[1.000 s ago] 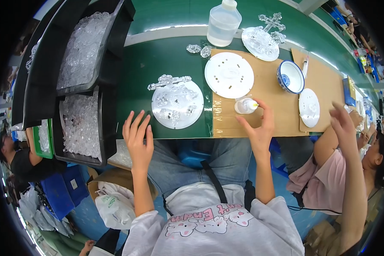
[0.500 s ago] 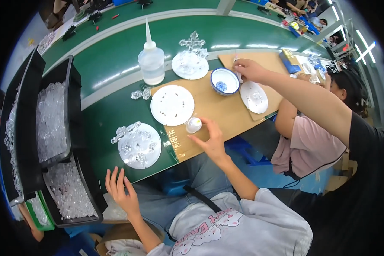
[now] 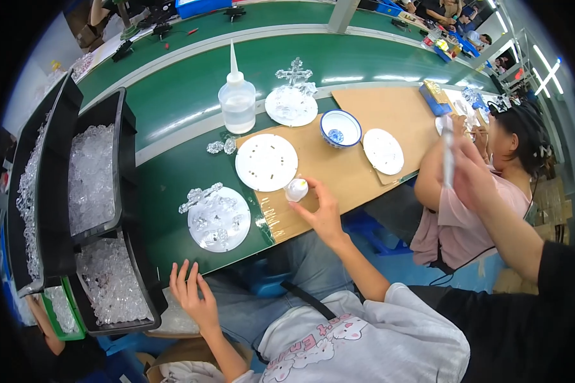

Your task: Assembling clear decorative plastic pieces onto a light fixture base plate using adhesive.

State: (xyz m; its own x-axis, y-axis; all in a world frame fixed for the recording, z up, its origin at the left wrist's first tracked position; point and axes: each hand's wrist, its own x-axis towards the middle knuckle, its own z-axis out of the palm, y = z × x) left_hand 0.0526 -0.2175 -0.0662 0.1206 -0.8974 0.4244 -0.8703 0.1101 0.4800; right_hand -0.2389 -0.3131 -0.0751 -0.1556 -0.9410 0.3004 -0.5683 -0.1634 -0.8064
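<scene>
My right hand [image 3: 324, 214] curls its thumb and index finger round a small whitish, see-through round container [image 3: 296, 189] with a yellow spot, at the near edge of the cardboard. Just behind it lies a white round disc [image 3: 267, 163] with small dark marks. My left hand [image 3: 195, 300] is open and holds nothing, its fingers spread below the near table edge. The closest thing on the table to it is a white disc [image 3: 227, 220] bearing clear faceted pieces, with a clear cross-shaped ornament [image 3: 200, 197] at its rim.
Black bins [image 3: 94, 179] of clear pieces stand at left. A squeeze bottle [image 3: 238, 105] with a long nozzle, a disc with an upright clear cross [image 3: 293, 72], a blue-rimmed bowl [image 3: 340, 139] and another white disc [image 3: 383, 152] stand farther back. Another person's arm [image 3: 492, 198] reaches in at right.
The other person's hand has moved from beside the bowl toward the right and nearer, carrying a blurred pale long thing. My hands keep nearly the same pose; the whole view has shifted slightly.
</scene>
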